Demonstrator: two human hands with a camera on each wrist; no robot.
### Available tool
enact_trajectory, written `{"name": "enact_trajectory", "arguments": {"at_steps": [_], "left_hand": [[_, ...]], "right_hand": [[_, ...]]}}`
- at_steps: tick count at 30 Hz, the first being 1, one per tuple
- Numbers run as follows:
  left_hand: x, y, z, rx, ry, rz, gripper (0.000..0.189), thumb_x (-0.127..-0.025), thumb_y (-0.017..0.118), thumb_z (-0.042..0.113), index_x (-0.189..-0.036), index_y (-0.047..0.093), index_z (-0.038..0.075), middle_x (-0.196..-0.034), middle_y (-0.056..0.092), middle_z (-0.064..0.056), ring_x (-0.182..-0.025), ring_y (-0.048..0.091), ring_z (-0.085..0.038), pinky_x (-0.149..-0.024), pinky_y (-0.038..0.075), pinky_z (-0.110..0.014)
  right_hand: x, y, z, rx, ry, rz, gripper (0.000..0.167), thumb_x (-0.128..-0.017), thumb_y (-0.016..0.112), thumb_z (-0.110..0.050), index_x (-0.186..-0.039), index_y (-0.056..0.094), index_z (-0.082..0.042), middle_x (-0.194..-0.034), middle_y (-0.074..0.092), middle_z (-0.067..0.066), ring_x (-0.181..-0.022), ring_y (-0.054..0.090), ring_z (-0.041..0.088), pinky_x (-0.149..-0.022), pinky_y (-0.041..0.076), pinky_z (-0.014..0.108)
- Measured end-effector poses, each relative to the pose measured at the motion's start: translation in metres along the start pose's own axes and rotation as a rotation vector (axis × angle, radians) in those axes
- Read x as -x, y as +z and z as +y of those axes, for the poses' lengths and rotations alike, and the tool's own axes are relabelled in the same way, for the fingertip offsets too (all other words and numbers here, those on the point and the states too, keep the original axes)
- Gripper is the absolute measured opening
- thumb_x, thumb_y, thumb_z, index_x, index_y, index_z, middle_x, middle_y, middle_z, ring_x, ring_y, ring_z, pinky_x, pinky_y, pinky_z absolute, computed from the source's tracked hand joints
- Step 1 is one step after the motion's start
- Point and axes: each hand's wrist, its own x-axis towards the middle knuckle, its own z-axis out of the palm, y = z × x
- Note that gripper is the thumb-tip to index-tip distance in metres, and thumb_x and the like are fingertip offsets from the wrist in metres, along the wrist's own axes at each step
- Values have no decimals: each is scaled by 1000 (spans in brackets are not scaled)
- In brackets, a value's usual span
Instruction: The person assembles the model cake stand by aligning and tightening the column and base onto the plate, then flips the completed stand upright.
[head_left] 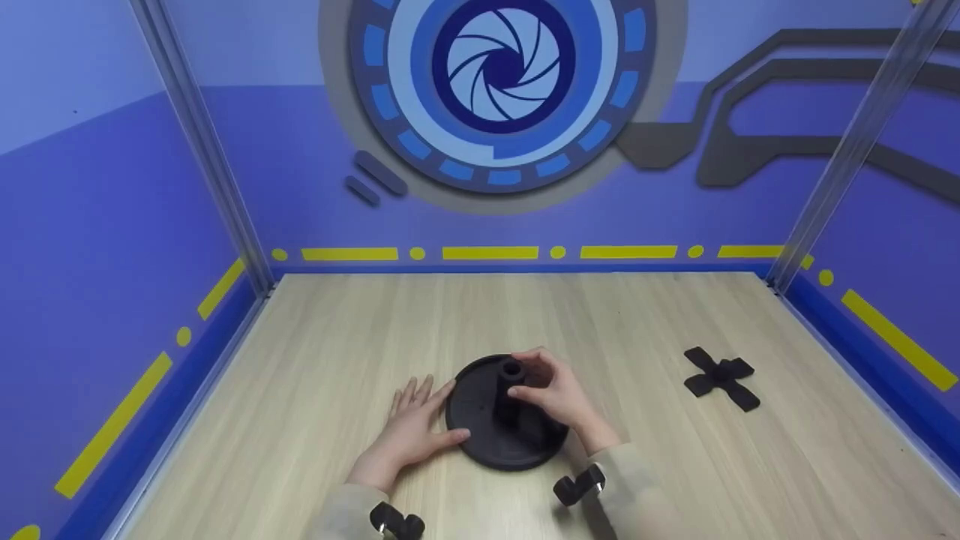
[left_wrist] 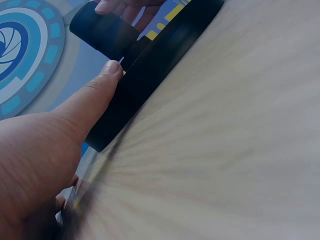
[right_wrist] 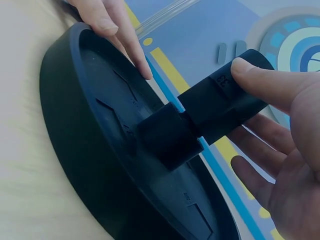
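Note:
A round black base (head_left: pixel 474 409) with a raised rim lies on the wooden table. From its middle rises a short hub (right_wrist: pixel 170 136), and a black tube (right_wrist: pixel 220 100) with raised digits meets the hub's top; a small notch or gap shows at the joint. My right hand (head_left: pixel 559 394) pinches the tube's upper part between thumb and fingers. At the base's left side is my left hand (head_left: pixel 411 426), fingers fairly straight and spread, with the thumb (left_wrist: pixel 107 75) touching the rim. In the right wrist view, the left fingers (right_wrist: pixel 107 25) rest against the rim's far side.
A black four-armed cross piece (head_left: pixel 721 373) with a round centre lies on the table (head_left: pixel 337 330) to the right. Blue printed walls (head_left: pixel 277 187) and metal corner posts (head_left: pixel 206 150) bound the table at the back and sides. Each wrist wears a small black camera.

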Motion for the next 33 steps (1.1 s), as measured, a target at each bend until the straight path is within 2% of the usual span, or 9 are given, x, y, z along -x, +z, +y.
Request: {"name": "enact_trajectory", "arguments": {"at_steps": [6, 11, 14, 20, 25, 29, 31, 33], "left_hand": [[2, 0, 1, -7, 2, -4, 92, -85, 71, 67, -160, 39, 23, -169, 23, -25, -159, 8, -50, -130, 2, -65], [3, -1, 2, -15, 16, -3, 93, -86, 71, 66, -160, 39, 20, -168, 23, -27, -158, 9, -52, -129, 4, -67], [3, -1, 2, -17, 16, 0, 93, -86, 71, 67, -160, 39, 21, -168, 24, -27, -158, 10, -52, -129, 4, -67], [3, -1, 2, -20, 20, -4, 92, -86, 71, 65, -160, 39, 21, -168, 24, -27, -157, 10, -52, -129, 4, -67], [2, -1, 2, -16, 24, -1, 92, -86, 72, 65, -160, 39, 20, -168, 24, -28, -157, 10, -53, -129, 4, -68], [1, -1, 1, -22, 15, -3, 92, -86, 71, 66, -160, 39, 22, -168, 23, -27, -158, 9, -52, -129, 3, -67], [1, 0, 1, -22, 12, -3, 93, -86, 70, 67, -160, 39, 22, -169, 23, -26, -158, 8, -51, -129, 3, -66], [1, 1, 1, -23, 8, -5, 93, -85, 70, 68, -160, 38, 23, -169, 23, -26, -158, 8, -51, -130, 2, -66]], "right_hand": [[2, 6, 0, 63, -37, 68, 46, -81, 86, -4, -120, 63, -1, -118, 72, 20, -104, 73, 26, -93, 62, 43], [2, 11, 0, 71, -55, 132, 47, -76, 88, -1, -115, 62, -1, -113, 74, 17, -102, 71, 24, -90, 62, 44], [2, 13, 1, 89, -62, 166, 48, -73, 91, -3, -111, 62, -3, -109, 74, 13, -100, 70, 21, -90, 62, 38], [3, 15, 5, 207, -103, 217, 51, -71, 95, -14, -108, 60, -7, -102, 74, 7, -96, 68, 16, -89, 57, 29], [2, 13, 4, 207, -65, 168, 60, -73, 94, -20, -120, 58, -8, -112, 71, 8, -106, 67, 22, -96, 56, 33], [1, 7, 5, 97, -42, 69, 68, -80, 89, -16, -138, 55, -6, -129, 67, 15, -120, 66, 31, -107, 53, 39], [0, 4, 6, 21, -55, 5, 68, -85, 84, -10, -144, 53, -2, -138, 63, 21, -127, 63, 34, -111, 51, 35], [0, 1, 6, -49, -83, -56, 65, -89, 78, -4, -148, 49, 2, -145, 58, 25, -134, 59, 31, -114, 48, 27]]}}
